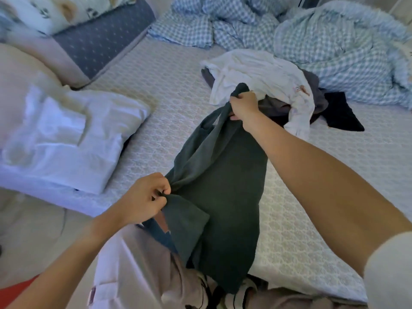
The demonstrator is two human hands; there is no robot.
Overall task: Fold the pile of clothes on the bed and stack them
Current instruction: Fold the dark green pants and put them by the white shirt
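Observation:
A dark green garment hangs stretched between my two hands above the bed. My right hand grips its far end, close to the clothes pile. My left hand pinches its near edge by the bed's front left side. The lower part of the garment drapes down over my lap. The pile lies behind my right hand: a crumpled white garment on top, grey pieces beneath, and a black piece at its right. On the left of the bed sits a stack of folded white clothes.
A blue checked duvet is bunched along the far right of the bed. Pillows and a grey dotted cushion lie at the far left. The patterned mattress cover shows between the folded stack and the pile.

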